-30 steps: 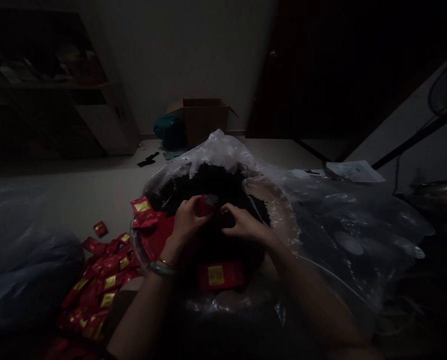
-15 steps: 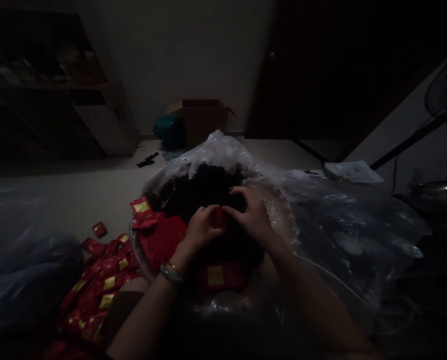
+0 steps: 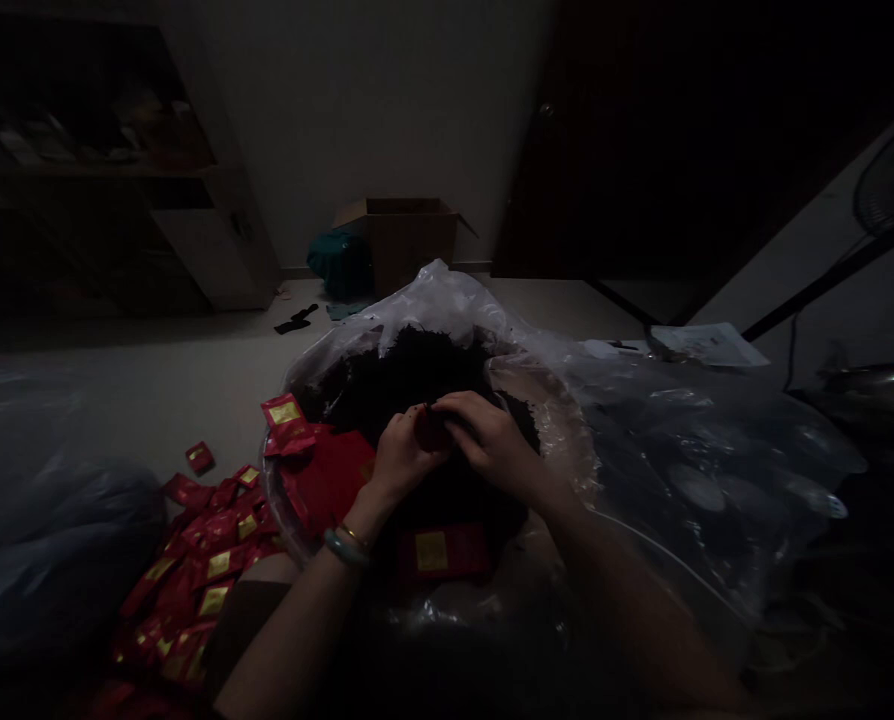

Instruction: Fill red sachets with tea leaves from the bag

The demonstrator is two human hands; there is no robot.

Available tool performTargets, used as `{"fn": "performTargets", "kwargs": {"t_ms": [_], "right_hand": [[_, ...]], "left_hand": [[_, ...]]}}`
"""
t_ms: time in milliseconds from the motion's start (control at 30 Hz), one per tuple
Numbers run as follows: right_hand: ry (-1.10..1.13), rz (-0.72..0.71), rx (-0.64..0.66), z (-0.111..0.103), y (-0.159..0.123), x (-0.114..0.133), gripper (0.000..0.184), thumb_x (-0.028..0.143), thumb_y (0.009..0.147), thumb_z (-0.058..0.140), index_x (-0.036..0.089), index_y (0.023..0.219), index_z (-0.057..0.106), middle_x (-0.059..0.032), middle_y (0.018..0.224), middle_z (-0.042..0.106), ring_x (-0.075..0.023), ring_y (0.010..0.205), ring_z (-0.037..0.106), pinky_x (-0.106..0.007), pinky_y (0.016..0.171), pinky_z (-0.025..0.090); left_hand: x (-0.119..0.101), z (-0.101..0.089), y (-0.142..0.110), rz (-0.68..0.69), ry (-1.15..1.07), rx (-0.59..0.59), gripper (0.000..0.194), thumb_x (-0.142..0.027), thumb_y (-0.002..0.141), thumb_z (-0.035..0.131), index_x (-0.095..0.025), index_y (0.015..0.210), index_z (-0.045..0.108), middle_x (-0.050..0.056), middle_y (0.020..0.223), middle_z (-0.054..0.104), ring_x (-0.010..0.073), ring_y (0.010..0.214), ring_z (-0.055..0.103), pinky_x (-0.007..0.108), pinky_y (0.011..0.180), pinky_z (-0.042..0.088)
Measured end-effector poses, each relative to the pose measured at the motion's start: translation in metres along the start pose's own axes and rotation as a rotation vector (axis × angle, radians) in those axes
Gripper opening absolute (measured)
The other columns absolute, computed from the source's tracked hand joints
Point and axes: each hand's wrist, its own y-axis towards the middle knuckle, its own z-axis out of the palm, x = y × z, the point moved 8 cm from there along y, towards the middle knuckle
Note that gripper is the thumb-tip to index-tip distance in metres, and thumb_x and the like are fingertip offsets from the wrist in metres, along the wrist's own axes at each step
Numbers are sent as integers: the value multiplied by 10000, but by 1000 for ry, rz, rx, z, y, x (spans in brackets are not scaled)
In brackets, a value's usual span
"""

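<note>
My left hand [image 3: 403,455] is closed round a small red packet [image 3: 433,432], its mouth facing up. Fingers of my right hand [image 3: 496,440] are pinched together at that mouth, with a dark tuft of tea leaves at their tips. Both hands are above a heap of dark loose tea leaves [image 3: 424,360] in a wide round tub lined with a clear plastic bag [image 3: 447,290]. Flat red packets [image 3: 334,480] lie at the tub's left side, with a gold-labelled packet [image 3: 286,415] on top. Another packet [image 3: 443,552] rests at the near side.
Many filled red packets [image 3: 214,560] are piled on the floor at left, beside a plastic bag [image 3: 49,560]. An open cardboard box [image 3: 413,240] and a teal bag [image 3: 340,262] stand by the wall. Clear plastic sheeting [image 3: 687,440] spreads at right. The room is dim.
My right hand has come from over the tea heap to the packet's mouth, fingers closing with a dark tuft of leaves. My left hand keeps the packet in about the same place.
</note>
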Motion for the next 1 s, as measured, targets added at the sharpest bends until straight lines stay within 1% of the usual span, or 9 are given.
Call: {"fn": "performTargets", "kwargs": {"t_ms": [100,167,233,367,533,667,767,833,1000], "right_hand": [[-79,9,-65,-1,-2,-4,276,145,897,474,225,1136,587,-98,1218,572,-215,1121,573,-380,944,497],[-122,38,-88,-1,-3,-9,265,155,893,493,225,1124,601,-98,1161,590,-210,1054,602,-365,896,517],[-128,25,-21,6,-3,-10,234,154,904,482,211,1081,625,-87,1046,641,-193,960,631,-342,847,525],[-190,-26,160,22,-3,-5,248,144,918,468,194,1095,634,-73,974,711,-189,908,649,-413,934,451],[-294,36,95,10,-2,-3,335,318,850,630,155,1143,622,-114,1047,701,-274,1106,561,-455,956,402],[-337,96,287,25,-7,-16,300,341,788,705,155,1020,661,-120,1042,691,-306,1107,545,-477,934,419],[-294,110,292,26,-7,-22,116,190,857,606,173,954,669,-105,1003,684,-245,1028,574,-407,874,467],[-253,118,255,22,-6,-22,114,154,879,559,178,900,669,-90,957,675,-212,954,586,-363,831,483],[-233,194,341,24,-7,-25,138,278,845,648,175,936,663,-71,901,674,-200,868,602,-345,784,478]], "left_hand": [[0,1,0,25,19,-10,473,-238,619,767,-165,1052,592,62,930,663,213,807,606,311,708,483],[0,2,-1,37,33,-15,489,-220,618,759,-180,1073,583,59,961,665,214,825,609,320,734,488],[1,3,-2,49,41,-21,521,-199,608,756,-187,1095,572,61,1000,666,218,856,613,333,774,492],[2,3,-3,77,28,-11,603,-198,617,746,-177,1177,526,86,1092,649,233,920,613,352,812,497],[7,3,-4,54,15,-19,697,-243,625,748,-188,1259,464,100,1151,613,246,953,611,372,827,497],[9,3,-3,-2,18,-15,748,-230,602,772,-165,1279,460,99,1075,629,241,903,602,372,809,492],[6,0,-2,-13,-9,37,668,-266,602,790,-182,1213,532,75,1006,648,225,879,588,358,798,485],[5,-3,0,-20,-49,88,568,-298,612,791,-197,1135,594,54,949,659,217,871,583,336,778,482],[9,-1,0,-100,-245,268,346,-230,672,720,-180,1008,656,24,876,671,166,789,597,260,696,462]]}}
